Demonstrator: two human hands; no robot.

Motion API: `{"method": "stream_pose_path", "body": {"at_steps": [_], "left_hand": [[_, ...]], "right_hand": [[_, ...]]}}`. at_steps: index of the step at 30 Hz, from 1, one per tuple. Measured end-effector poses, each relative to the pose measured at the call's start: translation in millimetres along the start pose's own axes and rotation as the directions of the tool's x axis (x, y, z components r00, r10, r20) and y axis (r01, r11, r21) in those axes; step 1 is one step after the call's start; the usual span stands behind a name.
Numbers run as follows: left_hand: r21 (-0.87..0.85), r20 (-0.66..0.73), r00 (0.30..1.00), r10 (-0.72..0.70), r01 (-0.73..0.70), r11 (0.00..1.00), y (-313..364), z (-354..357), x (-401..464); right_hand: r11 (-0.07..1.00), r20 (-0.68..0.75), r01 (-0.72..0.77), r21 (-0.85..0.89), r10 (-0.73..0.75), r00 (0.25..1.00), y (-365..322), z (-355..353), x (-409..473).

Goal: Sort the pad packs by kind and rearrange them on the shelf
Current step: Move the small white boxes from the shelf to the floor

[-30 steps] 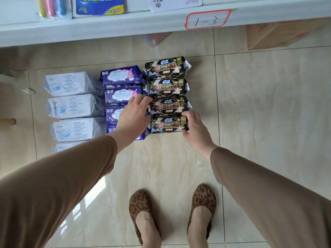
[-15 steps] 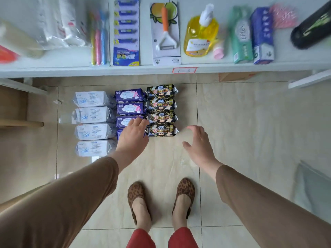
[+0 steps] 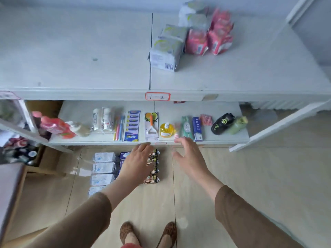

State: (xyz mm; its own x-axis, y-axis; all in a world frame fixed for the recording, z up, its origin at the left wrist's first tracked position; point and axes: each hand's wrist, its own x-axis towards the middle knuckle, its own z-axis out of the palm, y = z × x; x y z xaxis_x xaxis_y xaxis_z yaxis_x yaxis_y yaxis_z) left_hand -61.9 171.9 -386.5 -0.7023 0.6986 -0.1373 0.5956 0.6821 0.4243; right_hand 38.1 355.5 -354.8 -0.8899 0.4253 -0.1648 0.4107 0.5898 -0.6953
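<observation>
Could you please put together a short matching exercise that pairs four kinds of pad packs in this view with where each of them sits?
Things:
1. white packs
2. black packs
3. pink packs
4. purple packs

Places:
A. on the top shelf, right-hand side
B. on the floor, leftmost column
C. on the floor, rightmost column
D. on the floor, middle column, mostly hidden by the left hand

Pairs: 1-B, 2-C, 3-A, 4-D
</observation>
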Motion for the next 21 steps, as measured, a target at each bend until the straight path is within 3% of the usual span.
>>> {"method": "stream_pose_path", "body": {"at_steps": [4, 10, 17, 21], "left_hand": [[-0.031, -0.140, 0.987, 0.085, -0.090, 0.995, 37, -69, 16], [-0.036, -0.268, 0.954, 0.137, -0.152, 0.988, 58, -140, 65], [-0.062, -0.261, 0.959, 0.113, -0.133, 0.989, 59, -179, 119], [-0.071, -0.282, 0.956, 0.084, -0.109, 0.992, 58, -196, 143]], "right_hand": [[0.994, -0.078, 0.106, -0.033, -0.108, 0.991, -43, -68, 17], [0.989, -0.152, 0.147, -0.025, -0.149, 0.977, -79, -118, 61], [0.993, -0.181, 0.054, 0.105, -0.035, 0.983, -95, -136, 114], [0.996, -0.186, -0.001, 0.087, 0.018, 0.982, -105, -143, 160]]}}
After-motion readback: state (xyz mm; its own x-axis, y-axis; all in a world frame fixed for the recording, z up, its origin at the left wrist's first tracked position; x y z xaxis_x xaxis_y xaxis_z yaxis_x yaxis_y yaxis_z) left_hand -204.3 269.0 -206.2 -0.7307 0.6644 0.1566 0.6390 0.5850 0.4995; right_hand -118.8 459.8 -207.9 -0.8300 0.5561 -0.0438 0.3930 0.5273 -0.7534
